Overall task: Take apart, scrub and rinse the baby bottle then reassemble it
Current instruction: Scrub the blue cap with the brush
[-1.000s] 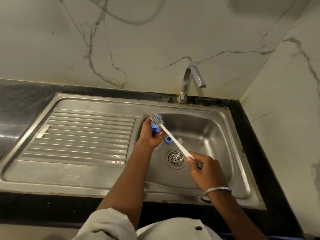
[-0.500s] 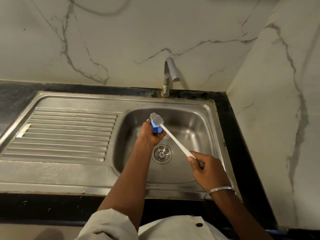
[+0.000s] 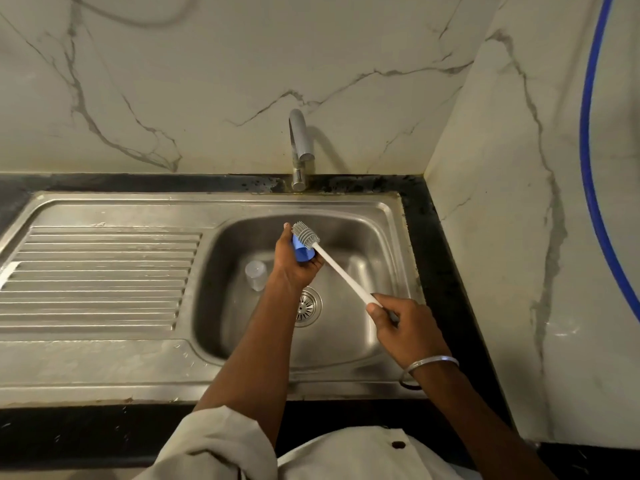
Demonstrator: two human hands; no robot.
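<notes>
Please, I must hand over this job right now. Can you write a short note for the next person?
The left grip holds the blue cap over the sink. The right grip holds the brush by its handle end, bristles against the cap. The clear bottle is in the basin, left of the drain. Done: bottle taken apart. Left: finish scrubbing, rinse everything, reassemble.

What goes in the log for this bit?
scrubbing; left hand: holds blue plastic bottle part; right hand: holds white-handled grey brush, head at part; clear plastic piece: in steel sink
</notes>
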